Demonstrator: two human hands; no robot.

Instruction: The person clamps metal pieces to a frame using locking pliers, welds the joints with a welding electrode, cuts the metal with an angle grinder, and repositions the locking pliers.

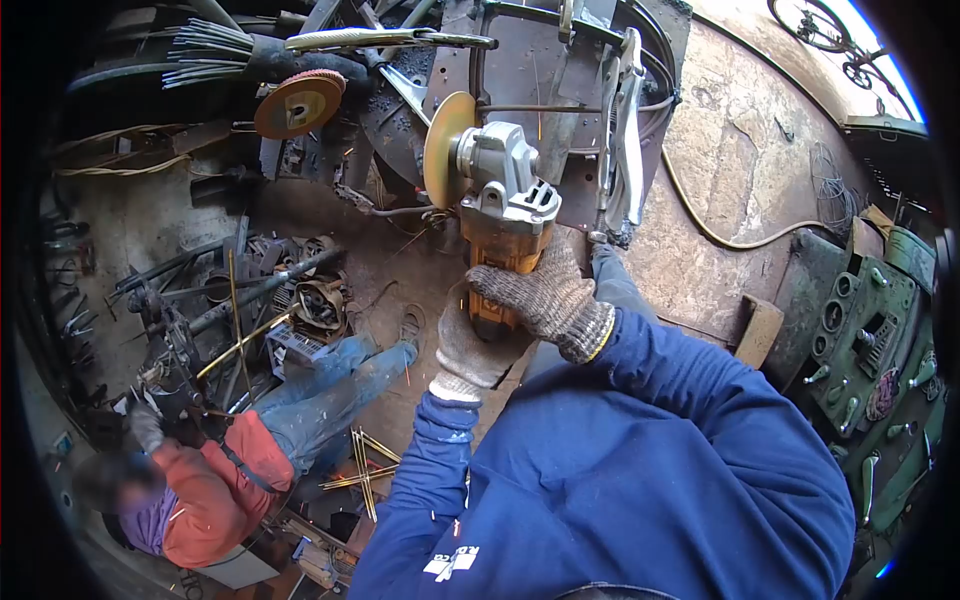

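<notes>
An angle grinder [510, 225] with a grey metal head and an orange body is held out in front of me. Its yellowish disc [447, 150] faces left, standing on edge near the metal bench. My right hand [548, 293], in a grey knit glove, wraps round the orange body from the right. Lower down, my left hand [468, 348], also gloved, closes round the rear of the grinder. A silver clamp-like tool [628, 130] lies on the bench to the right of the grinder head. Left of the disc is a loose round abrasive disc [298, 103].
A co-worker in an orange top [215, 490] bends over metal parts at lower left. Metal rods [215, 50] lie at upper left. A green machine with levers [870, 340] stands at right. A hose [710, 235] crosses the floor; a bicycle [815, 25] is at top right.
</notes>
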